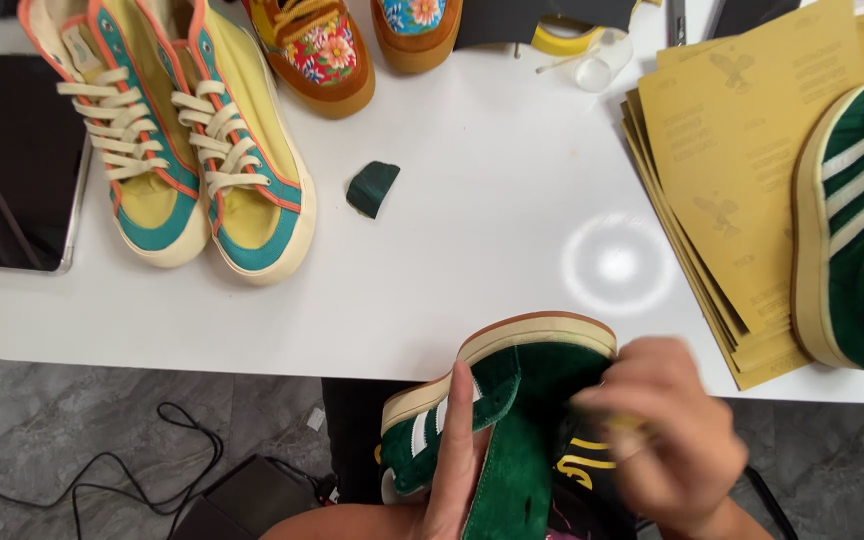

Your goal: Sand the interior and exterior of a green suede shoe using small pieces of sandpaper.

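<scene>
White table bears yellow sneakers, sandpaper sheets, tablet.

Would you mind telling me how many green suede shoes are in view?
2: one green suede shoe is held by the left hand and right hand; the other green shoe rests on the sandpaper sheets, partly cropped.
</scene>
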